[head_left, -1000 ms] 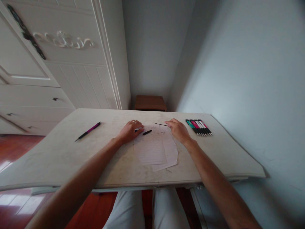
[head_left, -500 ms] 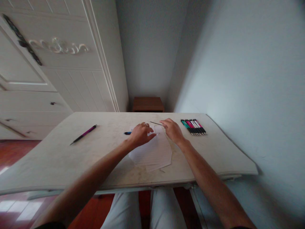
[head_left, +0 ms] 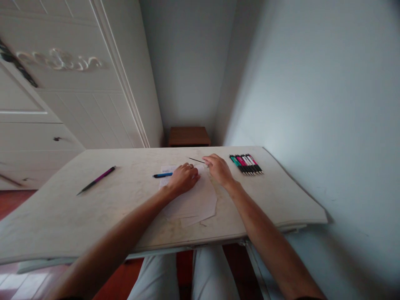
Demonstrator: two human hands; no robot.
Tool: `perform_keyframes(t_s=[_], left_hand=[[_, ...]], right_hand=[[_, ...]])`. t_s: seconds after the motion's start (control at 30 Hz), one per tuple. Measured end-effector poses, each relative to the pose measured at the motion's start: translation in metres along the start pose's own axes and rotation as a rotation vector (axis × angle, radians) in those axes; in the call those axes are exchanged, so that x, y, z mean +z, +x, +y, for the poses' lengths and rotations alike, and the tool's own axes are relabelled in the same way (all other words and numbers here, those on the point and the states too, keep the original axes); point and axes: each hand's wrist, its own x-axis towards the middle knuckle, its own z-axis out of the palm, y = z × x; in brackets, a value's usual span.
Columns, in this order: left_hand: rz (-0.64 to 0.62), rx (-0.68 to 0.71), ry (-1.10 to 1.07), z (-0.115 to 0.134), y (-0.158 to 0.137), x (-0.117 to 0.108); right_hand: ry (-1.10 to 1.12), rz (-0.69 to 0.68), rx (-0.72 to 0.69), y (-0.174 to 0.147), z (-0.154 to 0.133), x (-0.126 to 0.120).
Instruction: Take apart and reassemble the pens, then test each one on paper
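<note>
My right hand (head_left: 217, 168) is closed in a pinch on a thin dark pen refill (head_left: 196, 160), which points to the left above the far side of the paper. My left hand (head_left: 184, 178) rests over the paper sheets (head_left: 196, 204) with its fingers curled together. Whatever lies between those fingertips is hidden. A blue pen (head_left: 162, 175) sticks out to the left from behind my left hand, lying on the paper. Its right end is covered by the hand.
On the right of the white table (head_left: 131, 221) several pens (head_left: 246, 164) lie side by side in a row. A purple and black pen (head_left: 96, 180) lies alone at the left. A wall rises on the right, with a white cabinet (head_left: 84, 116) at the back left.
The fingers of my left hand have curled in, and that hand has shifted a little right, uncovering more of the blue pen. My right hand still holds the refill. The view has turned slightly right.
</note>
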Motion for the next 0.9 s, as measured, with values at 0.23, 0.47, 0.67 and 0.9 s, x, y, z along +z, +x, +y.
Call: perform_keyframes(t_s=[0.23, 0.47, 0.67, 0.9], left_hand=[[0.174, -0.056, -0.300, -0.019, -0.008, -0.009], [0.264, -0.436, -1.053, -0.048, -0.026, -0.013], [0.243, -0.440, -1.173, -0.059, -0.036, -0.020], [0.239, -0.445, -1.299, -0.054, -0.037, -0.027]], right_hand=[[0.007, 0.011, -0.002, 0.000, 0.003, 0.001], [0.017, 0.016, -0.052, -0.001, 0.004, 0.005], [0.059, 0.023, -0.086, -0.001, 0.005, 0.009], [0.103, 0.019, -0.131, -0.002, 0.004, 0.010]])
